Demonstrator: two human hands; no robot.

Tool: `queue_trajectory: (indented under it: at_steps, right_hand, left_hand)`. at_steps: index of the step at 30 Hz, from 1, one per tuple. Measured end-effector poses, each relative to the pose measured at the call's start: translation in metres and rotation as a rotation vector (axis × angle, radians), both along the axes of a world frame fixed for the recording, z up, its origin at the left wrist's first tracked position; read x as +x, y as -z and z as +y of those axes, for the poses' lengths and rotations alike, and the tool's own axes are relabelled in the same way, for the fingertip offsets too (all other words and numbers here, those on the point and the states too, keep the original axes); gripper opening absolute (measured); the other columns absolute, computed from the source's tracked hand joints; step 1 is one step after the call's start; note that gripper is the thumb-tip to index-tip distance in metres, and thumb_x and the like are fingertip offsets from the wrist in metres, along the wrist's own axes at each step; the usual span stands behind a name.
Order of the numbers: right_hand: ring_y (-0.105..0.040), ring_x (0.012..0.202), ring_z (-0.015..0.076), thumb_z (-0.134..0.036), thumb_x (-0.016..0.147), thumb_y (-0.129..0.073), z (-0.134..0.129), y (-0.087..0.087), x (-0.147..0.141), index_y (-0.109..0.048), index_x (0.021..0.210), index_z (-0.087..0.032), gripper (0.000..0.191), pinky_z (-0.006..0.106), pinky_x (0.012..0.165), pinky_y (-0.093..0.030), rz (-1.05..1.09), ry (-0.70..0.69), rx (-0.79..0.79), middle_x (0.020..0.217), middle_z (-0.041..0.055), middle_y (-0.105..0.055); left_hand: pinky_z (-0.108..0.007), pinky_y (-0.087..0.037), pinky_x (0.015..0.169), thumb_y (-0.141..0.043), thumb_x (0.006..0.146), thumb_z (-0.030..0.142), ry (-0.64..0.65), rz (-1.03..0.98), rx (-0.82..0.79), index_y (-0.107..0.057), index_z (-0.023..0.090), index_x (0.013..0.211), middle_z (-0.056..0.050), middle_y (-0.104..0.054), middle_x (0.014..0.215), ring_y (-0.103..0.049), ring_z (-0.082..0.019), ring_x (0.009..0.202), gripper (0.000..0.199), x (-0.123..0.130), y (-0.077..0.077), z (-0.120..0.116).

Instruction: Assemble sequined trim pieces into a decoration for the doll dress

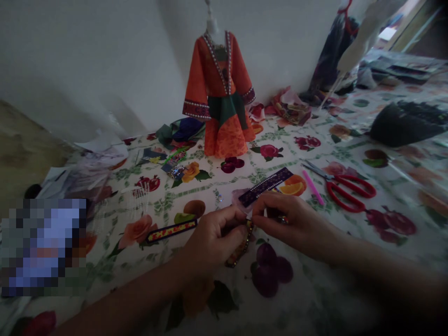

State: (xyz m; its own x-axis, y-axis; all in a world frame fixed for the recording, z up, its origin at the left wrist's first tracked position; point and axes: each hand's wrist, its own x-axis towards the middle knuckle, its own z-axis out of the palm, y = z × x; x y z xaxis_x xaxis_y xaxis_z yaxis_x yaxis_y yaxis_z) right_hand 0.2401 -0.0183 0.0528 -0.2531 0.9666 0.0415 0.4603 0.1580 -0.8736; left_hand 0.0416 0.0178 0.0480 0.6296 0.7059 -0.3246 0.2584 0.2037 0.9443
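Note:
Low over the table, my left hand pinches a short strip of trim edged with small gold beads, which hangs below the fingers. My right hand meets it from the right, fingertips closed together at the top of the strip; what they pinch is too small to make out. Just beyond the fingers lies a dark purple band with rows of white beads. Left of my left hand rests a narrow yellow and red strip with a dark border.
Red-handled scissors and a pink stick lie to the right. A small dress form in an orange outfit stands at the back. Fabric scraps, a dark pouch-like thing and a blurred-out screen are around on the flowered tablecloth.

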Motion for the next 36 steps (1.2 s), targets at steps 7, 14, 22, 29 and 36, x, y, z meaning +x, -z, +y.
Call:
queue_trajectory:
  at_steps: [7,14,22,29,36]
  right_hand:
    - [-0.052,0.066,0.0092,-0.017,0.09,-0.061,0.0005,0.0011,-0.0037,-0.064,0.083,-0.019,0.008,0.023,0.059,-0.038,-0.01,0.025,-0.017,0.076,-0.0034,-0.059]
    - [-0.052,0.066,0.0089,-0.019,0.091,-0.06,0.0015,0.0055,-0.0007,-0.064,0.084,-0.019,0.008,0.023,0.057,-0.038,-0.002,-0.003,0.002,0.077,-0.0033,-0.06]
    - [-0.053,0.067,0.0095,-0.016,0.09,-0.061,0.0001,0.0016,-0.0027,-0.064,0.083,-0.018,0.008,0.023,0.06,-0.038,-0.006,0.015,-0.009,0.078,-0.003,-0.061]
    - [-0.052,0.067,0.0096,-0.018,0.091,-0.061,-0.0003,0.0028,-0.0031,-0.062,0.081,-0.018,0.01,0.024,0.06,-0.038,-0.005,0.025,-0.009,0.076,-0.0031,-0.06]
    - [-0.053,0.067,0.0101,-0.019,0.09,-0.062,0.0008,0.0057,-0.0047,-0.063,0.081,-0.019,0.009,0.025,0.061,-0.038,-0.005,0.04,-0.014,0.078,-0.0027,-0.062]
  left_hand:
    - [-0.021,-0.034,0.05,-0.056,0.089,0.028,0.014,0.018,0.006,-0.057,0.018,0.086,0.005,-0.05,0.063,-0.044,-0.009,0.054,0.011,-0.0007,-0.0002,-0.001]
    - [-0.021,-0.033,0.052,-0.055,0.09,0.026,0.006,0.02,0.045,-0.058,0.017,0.087,0.005,-0.051,0.066,-0.043,-0.009,0.058,0.01,-0.0009,0.0012,-0.0003]
    - [-0.021,-0.032,0.049,-0.055,0.09,0.029,0.006,0.009,0.002,-0.056,0.018,0.086,0.006,-0.048,0.061,-0.042,-0.008,0.052,0.011,-0.0007,-0.0001,-0.0022]
    - [-0.021,-0.034,0.047,-0.055,0.088,0.028,-0.003,0.025,-0.016,-0.055,0.018,0.086,0.007,-0.049,0.059,-0.043,-0.008,0.049,0.01,0.0015,-0.003,-0.0035]
    - [-0.021,-0.032,0.046,-0.054,0.09,0.027,0.001,0.024,0.007,-0.055,0.019,0.086,0.006,-0.05,0.059,-0.043,-0.008,0.049,0.009,0.0005,0.0005,-0.0047]
